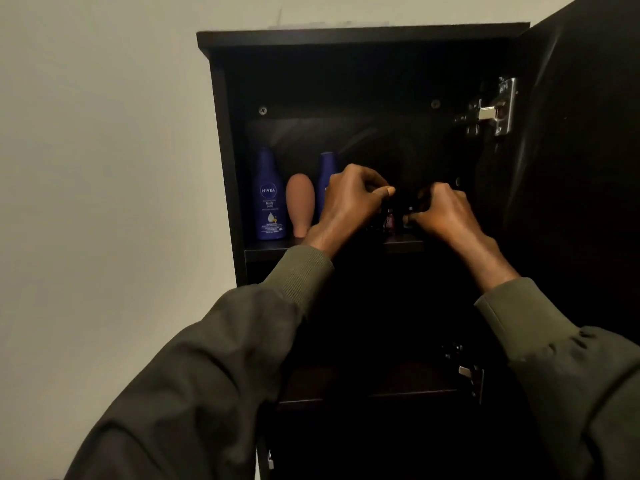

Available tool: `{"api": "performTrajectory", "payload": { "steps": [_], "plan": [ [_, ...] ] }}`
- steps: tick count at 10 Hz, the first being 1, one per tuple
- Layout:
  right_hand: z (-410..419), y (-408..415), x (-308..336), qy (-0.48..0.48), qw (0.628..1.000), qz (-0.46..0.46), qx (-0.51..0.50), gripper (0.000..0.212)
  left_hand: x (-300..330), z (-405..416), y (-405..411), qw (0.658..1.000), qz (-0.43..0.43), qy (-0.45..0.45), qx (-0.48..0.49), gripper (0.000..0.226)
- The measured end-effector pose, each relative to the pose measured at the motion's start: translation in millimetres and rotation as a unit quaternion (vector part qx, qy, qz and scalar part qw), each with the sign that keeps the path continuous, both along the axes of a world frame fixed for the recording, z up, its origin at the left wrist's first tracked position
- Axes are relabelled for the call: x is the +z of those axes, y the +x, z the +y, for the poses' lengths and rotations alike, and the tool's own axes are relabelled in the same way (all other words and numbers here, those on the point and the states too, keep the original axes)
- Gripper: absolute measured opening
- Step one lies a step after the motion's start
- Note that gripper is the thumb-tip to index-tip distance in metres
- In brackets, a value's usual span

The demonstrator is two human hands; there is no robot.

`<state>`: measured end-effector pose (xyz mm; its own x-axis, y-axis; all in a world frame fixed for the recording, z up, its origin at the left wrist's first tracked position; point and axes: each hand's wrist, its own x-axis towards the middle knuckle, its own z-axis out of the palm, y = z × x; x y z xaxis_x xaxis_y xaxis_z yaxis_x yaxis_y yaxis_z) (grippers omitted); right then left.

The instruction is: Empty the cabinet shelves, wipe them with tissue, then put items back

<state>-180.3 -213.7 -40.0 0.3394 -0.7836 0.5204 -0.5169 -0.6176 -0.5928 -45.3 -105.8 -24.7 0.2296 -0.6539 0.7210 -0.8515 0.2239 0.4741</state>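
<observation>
Small dark bottles (390,221) are being pinched by both curled hands, left hand (349,202) and right hand (443,213), while the upright lotion bottles (269,199) stand just left of the left hand, on the same shelf (270,244).

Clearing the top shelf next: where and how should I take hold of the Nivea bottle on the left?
Grip the Nivea bottle around its narrower upper body, coming straight in from the open front. It stands upright at the shelf's front edge, with the cabinet wall close on its left and the tan bottle close on its right, so a side approach looks cramped.
</observation>
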Motion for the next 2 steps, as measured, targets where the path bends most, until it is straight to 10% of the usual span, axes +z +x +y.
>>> {"api": "performTrajectory", "payload": {
  "steps": [2],
  "plan": [
    [7.8,2.4,-0.7,-0.042,0.997,-0.065,-0.013,0.054,-7.0,6.5,-2.1,0.999,0.016,-0.046,0.002,0.014]
  ]
}}
